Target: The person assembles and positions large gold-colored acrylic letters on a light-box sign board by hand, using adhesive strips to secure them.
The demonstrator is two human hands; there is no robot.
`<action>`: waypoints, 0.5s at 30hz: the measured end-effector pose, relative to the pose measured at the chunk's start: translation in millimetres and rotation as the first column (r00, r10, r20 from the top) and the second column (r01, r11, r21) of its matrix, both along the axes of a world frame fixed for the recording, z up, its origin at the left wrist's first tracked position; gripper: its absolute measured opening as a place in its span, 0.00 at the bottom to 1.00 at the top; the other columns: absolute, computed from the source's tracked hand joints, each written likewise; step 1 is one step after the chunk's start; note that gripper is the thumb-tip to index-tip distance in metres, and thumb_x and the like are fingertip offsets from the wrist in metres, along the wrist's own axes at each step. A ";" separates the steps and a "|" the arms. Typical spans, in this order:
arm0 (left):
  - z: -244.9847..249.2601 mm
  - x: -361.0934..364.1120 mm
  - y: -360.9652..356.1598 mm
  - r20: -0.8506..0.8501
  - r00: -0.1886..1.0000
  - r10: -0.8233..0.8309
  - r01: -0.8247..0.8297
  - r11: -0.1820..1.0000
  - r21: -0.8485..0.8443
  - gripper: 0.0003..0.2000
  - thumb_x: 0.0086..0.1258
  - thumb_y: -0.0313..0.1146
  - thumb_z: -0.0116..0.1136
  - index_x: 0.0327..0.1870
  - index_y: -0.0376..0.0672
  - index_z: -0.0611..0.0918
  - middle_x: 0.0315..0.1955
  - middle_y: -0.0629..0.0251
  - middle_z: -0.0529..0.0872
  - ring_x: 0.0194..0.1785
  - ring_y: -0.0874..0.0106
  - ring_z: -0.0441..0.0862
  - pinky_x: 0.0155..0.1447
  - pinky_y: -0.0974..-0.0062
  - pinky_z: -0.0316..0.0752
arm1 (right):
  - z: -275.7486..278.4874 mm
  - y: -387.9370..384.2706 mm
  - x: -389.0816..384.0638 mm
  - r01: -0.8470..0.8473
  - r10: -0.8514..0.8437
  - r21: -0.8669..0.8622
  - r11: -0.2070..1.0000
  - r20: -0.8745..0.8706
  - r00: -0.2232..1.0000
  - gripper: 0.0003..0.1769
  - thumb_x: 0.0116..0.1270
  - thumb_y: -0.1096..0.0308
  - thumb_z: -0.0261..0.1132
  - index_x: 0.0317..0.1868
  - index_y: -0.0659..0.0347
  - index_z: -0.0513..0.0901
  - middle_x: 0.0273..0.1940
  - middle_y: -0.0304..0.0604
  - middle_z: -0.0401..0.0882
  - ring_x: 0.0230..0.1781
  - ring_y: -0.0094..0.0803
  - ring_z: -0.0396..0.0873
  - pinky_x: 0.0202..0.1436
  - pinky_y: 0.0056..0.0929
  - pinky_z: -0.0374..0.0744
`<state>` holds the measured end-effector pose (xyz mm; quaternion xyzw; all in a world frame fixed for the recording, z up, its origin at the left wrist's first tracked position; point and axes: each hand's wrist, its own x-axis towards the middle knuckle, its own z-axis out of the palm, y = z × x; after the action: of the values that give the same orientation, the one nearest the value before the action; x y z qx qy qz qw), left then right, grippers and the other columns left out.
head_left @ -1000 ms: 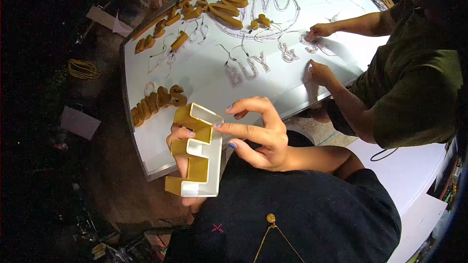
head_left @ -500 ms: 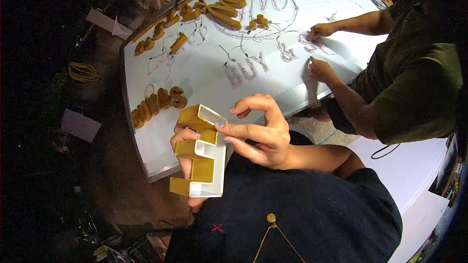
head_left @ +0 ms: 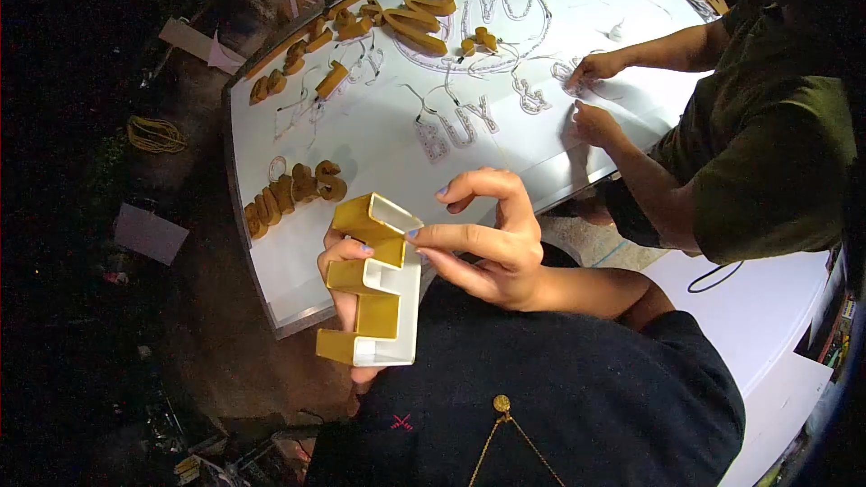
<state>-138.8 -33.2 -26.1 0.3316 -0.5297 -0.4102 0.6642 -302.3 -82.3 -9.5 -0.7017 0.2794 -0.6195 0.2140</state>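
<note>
A gold letter E shell with a white inside is held up in front of my body. My left hand grips it from behind, its fingers wrapped round the gold side and partly hidden by it. My right hand is at the letter's upper right edge, a fingertip touching the rim near the top arm. Its index and other fingers are spread, with nothing seen between them.
Beyond lies a white board with gold letters and wired light strips on it. At the right a co-worker has both hands on the strips. White sheets lie at lower right.
My right hand has shifted slightly, its upper finger lifting a little off the letter. The letter has moved slightly right. The co-worker's hands have moved slightly.
</note>
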 end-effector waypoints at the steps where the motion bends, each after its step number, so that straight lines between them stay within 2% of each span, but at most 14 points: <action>1: 1.0 -1.1 -0.3 -0.003 1.000 0.001 -0.001 1.000 0.000 0.50 0.34 0.76 0.61 0.51 0.42 0.65 0.56 0.51 0.65 0.60 0.59 0.66 0.64 0.60 0.62 | -0.3 0.0 0.2 0.004 -0.004 0.002 1.000 0.005 1.000 0.14 0.43 0.76 0.73 0.35 0.56 0.87 0.44 0.46 0.70 0.40 0.33 0.72 0.39 0.26 0.74; 11: 9.3 -10.4 1.7 -0.031 0.995 0.097 -0.093 0.989 0.113 0.50 0.33 0.76 0.62 0.50 0.40 0.66 0.54 0.50 0.62 0.59 0.58 0.65 0.63 0.61 0.61 | 0.1 0.9 3.4 -0.045 0.037 0.075 0.996 0.101 0.994 0.11 0.46 0.77 0.71 0.33 0.58 0.87 0.44 0.46 0.70 0.41 0.32 0.72 0.40 0.25 0.73; 13: 3.9 -9.1 -2.0 -0.084 0.996 0.029 -0.031 0.999 -0.029 0.51 0.32 0.77 0.62 0.50 0.40 0.66 0.55 0.48 0.62 0.60 0.56 0.64 0.64 0.60 0.60 | 1.5 1.0 3.6 -0.053 0.045 0.078 0.996 0.098 0.994 0.10 0.46 0.77 0.71 0.33 0.59 0.87 0.43 0.46 0.70 0.41 0.32 0.72 0.40 0.25 0.73; 14: 2.3 -5.0 -1.9 -0.083 0.996 0.029 -0.031 0.999 -0.030 0.51 0.32 0.77 0.62 0.50 0.40 0.66 0.55 0.48 0.62 0.60 0.56 0.64 0.64 0.60 0.60 | 1.5 1.1 3.8 -0.054 0.046 0.078 0.996 0.098 0.994 0.10 0.46 0.77 0.71 0.33 0.59 0.87 0.43 0.46 0.70 0.41 0.32 0.72 0.40 0.25 0.73; 15: 1.8 1.8 -1.9 -0.048 0.998 -0.043 0.040 0.997 -0.061 0.50 0.35 0.76 0.61 0.51 0.41 0.66 0.55 0.50 0.63 0.60 0.58 0.64 0.64 0.60 0.60 | 1.6 1.2 4.1 -0.056 0.048 0.084 0.995 0.102 0.994 0.10 0.46 0.77 0.71 0.33 0.59 0.87 0.43 0.46 0.70 0.40 0.32 0.72 0.40 0.25 0.73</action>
<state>-137.1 -35.1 -24.3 0.2904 -0.5319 -0.4160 0.6780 -298.2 -81.1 -7.9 -0.6671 0.2766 -0.6352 0.2740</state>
